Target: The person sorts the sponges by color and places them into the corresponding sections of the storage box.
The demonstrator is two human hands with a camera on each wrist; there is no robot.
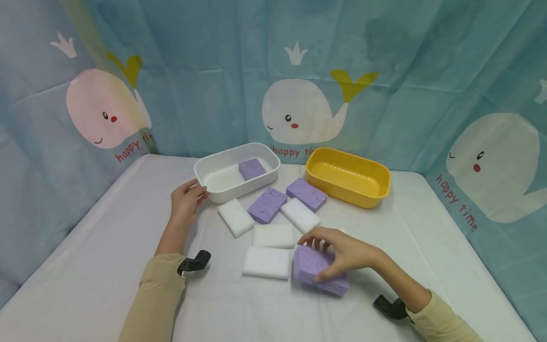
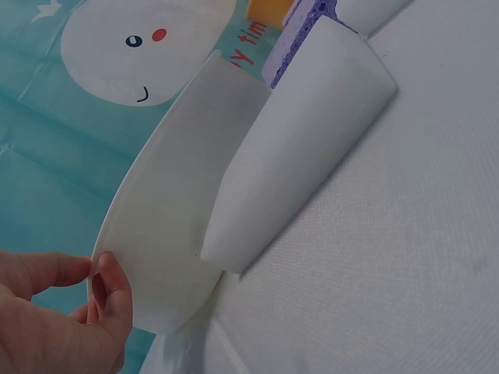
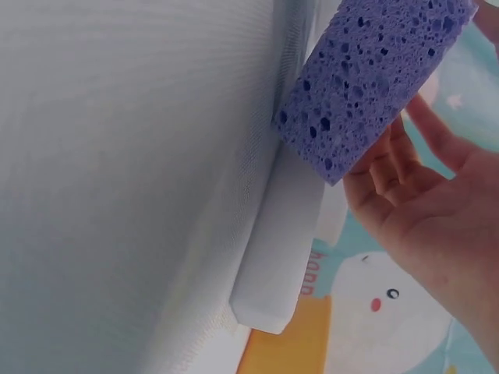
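Observation:
My left hand (image 1: 186, 199) pinches the near left rim of a white plastic tub (image 1: 205, 190), thumb and fingers on either side of the edge in the left wrist view. Inside that tub lies one purple sponge (image 1: 252, 169). At the front right my right hand (image 1: 348, 249) grips another purple sponge (image 1: 318, 270) between thumb and fingers. The held sponge is tilted, and its porous face (image 3: 366, 86) shows in the right wrist view. Just left of it lies a white sponge block (image 1: 266, 262). Part of a white block shows behind the right fingers.
Two purple sponges (image 1: 267, 205) and several white blocks (image 1: 236, 217) lie loosely between the tub and my right hand. A yellow tub (image 1: 348, 178) stands at the back right. Behind the white table (image 1: 205, 308) hangs a blue curtain (image 1: 192, 95) printed with whales.

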